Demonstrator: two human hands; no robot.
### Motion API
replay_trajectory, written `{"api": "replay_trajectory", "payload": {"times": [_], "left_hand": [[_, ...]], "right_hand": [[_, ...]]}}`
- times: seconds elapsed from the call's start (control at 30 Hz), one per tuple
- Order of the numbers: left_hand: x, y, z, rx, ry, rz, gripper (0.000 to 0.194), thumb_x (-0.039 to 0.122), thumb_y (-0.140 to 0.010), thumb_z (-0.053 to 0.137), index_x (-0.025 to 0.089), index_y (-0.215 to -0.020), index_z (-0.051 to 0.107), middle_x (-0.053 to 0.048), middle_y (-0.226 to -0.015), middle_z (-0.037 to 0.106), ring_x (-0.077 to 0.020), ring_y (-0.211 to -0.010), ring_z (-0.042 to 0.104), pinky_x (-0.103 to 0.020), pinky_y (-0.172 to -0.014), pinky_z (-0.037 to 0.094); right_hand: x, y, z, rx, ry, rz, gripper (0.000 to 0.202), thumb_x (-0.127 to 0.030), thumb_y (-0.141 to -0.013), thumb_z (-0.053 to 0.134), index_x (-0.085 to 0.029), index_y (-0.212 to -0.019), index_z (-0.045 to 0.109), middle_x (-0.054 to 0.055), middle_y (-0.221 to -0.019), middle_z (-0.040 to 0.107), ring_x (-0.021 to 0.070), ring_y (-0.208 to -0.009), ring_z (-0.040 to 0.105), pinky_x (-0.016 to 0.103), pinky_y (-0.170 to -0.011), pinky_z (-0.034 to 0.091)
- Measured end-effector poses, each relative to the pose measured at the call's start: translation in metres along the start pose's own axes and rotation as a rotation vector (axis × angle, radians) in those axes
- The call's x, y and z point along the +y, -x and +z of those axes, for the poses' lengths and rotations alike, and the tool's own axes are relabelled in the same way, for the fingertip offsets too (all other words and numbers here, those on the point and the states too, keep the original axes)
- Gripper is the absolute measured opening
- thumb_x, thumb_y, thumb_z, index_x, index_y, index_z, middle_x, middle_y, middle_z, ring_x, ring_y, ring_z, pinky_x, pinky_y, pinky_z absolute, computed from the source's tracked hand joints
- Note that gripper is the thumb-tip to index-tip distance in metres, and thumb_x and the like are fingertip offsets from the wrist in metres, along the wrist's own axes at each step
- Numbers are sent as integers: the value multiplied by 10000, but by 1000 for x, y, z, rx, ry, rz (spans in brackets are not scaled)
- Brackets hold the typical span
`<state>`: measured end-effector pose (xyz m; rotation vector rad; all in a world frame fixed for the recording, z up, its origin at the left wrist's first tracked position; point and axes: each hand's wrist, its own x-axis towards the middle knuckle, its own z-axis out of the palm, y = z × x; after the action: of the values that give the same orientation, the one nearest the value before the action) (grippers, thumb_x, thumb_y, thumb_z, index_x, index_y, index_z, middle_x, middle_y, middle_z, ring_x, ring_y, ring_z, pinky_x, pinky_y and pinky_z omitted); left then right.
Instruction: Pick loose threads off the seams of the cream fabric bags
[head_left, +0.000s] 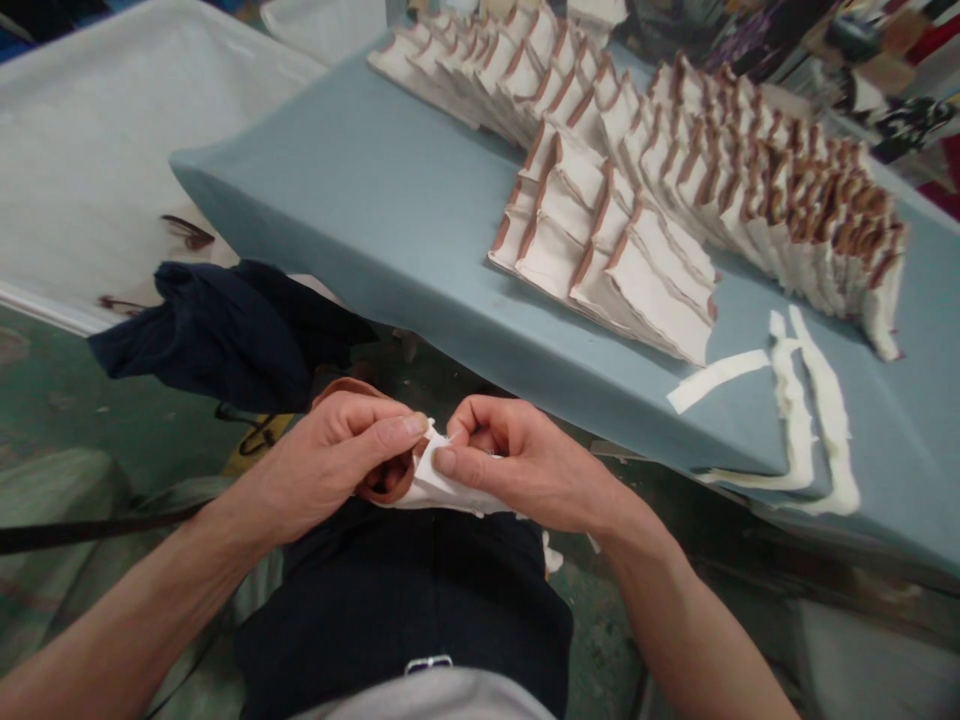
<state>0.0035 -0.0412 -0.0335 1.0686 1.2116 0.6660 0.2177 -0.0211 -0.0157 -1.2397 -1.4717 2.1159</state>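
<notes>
Over my lap I hold a curled brown-and-white piece [442, 485], with a brown outer edge and a white lining, like the pieces stacked on the table. My left hand [360, 440] is closed around its left part, thumb pressed on the white edge. Fingers curled, my right hand [510, 455] pinches the white layer close to my left thumb. The two hands nearly meet, and frayed white bits stand up between them. The underside of the piece and some fingertips are hidden.
On a blue-grey covered table [337, 180] lie overlapping rows of white, brown-edged pieces [600, 250]. White strips [825, 430] rest near its right front edge. A dark blue cloth [217, 330] hangs by a large white bin [135, 120] at left.
</notes>
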Motion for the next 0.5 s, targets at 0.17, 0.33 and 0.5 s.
{"api": "replay_trajectory", "payload": {"times": [0.17, 0.33, 0.5], "left_hand": [[0, -1, 1, -101, 68, -55, 465, 568, -833, 736, 192, -574, 648, -7, -537, 568, -129, -504, 454, -214, -433, 385], [-4, -1, 3, -97, 132, -74, 489, 557, -836, 748, 192, -550, 592, 9, -512, 525, -113, -479, 430, -218, -450, 371], [-5, -2, 5, -95, 153, -46, 495, 506, -833, 750, 185, -521, 540, 23, -499, 459, -85, -473, 368, -199, -440, 294]], "right_hand": [[3, -1, 0, -10, -42, 9, 452, -560, -849, 851, -195, -857, 584, -102, -587, 461, 60, -511, 339, 178, -429, 223], [8, -3, 2, -21, -98, -25, 482, -581, -822, 858, -209, -848, 554, -116, -558, 434, 54, -480, 316, 169, -411, 218], [13, -3, 5, 42, -63, -48, 460, -564, -840, 842, -210, -846, 547, -109, -579, 456, 56, -489, 344, 166, -417, 243]]}}
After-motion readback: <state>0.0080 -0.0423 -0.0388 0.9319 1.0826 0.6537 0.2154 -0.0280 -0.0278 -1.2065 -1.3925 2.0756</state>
